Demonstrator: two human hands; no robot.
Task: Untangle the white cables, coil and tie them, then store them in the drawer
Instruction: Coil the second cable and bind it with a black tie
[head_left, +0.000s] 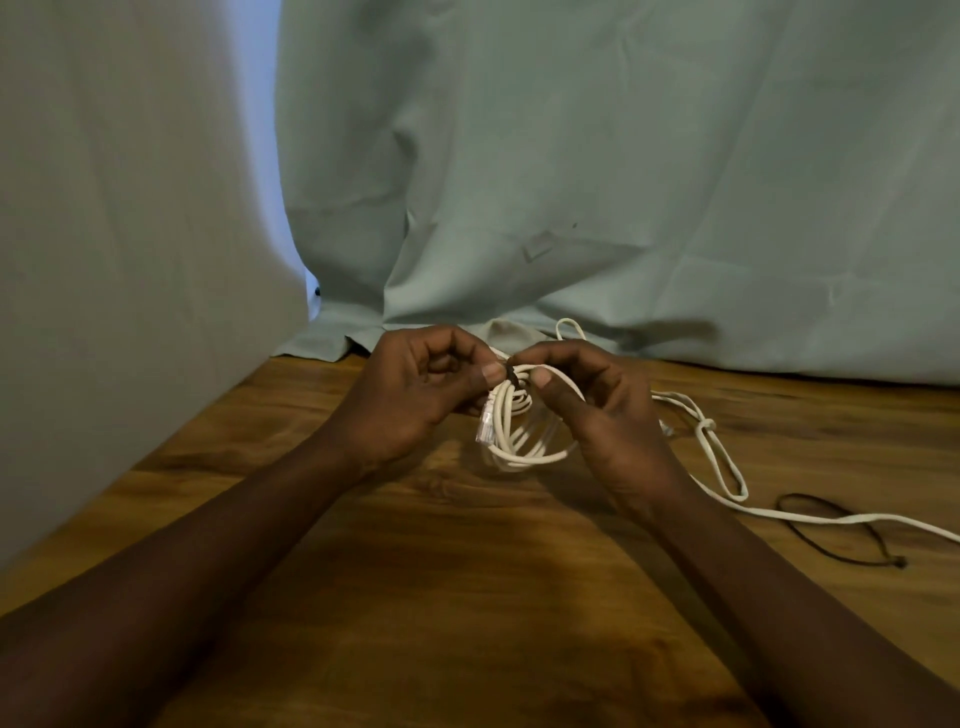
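Now we pinch the dark tie (513, 375) atop the coiled white Ethernet cable (519, 441) — left hand (415, 395) and right hand (597, 410) both gripping it, equally near — the coil hanging below, over the bench (415, 571).

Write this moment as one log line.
step: tying coil | left hand: pinches tie | right hand: pinches tie | second cable: loose on table

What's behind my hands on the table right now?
A loop of white cable rises behind the right hand, in front of the pale green cloth. That hand hides where it leads.
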